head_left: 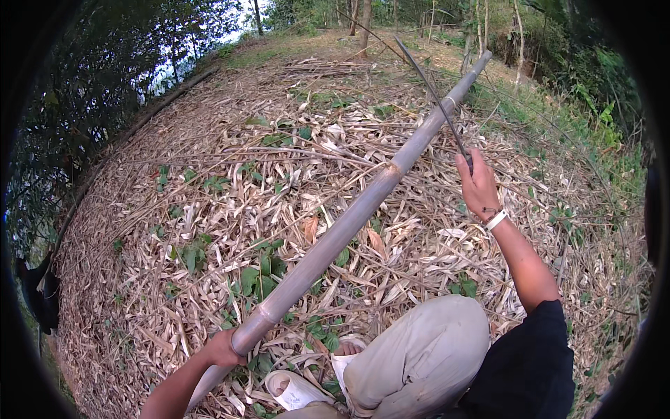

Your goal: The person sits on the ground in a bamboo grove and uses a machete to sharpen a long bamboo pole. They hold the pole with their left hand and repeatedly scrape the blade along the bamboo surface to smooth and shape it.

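A long grey bamboo pole [342,227] slants from the lower left to the far right over dry leaves. Near its close end, my left hand [225,348] is wrapped round it, hiding part of the stem. My right hand [480,185] grips the handle of a long, thin, dark blade that looks like a machete [419,72]. Pointing up and away, the blade crosses in front of the pole's far part. From this view I cannot tell whether blade and bamboo touch. The handle is mostly hidden in my fingers.
Dry bamboo leaves [174,244] and thin sticks cover the sloping ground, with small green plants [262,272] among them. My bent knee [426,349] and white slippers [296,391] are close to the pole. Slim tree trunks [366,28] stand behind; a dark object [38,293] is at far left.
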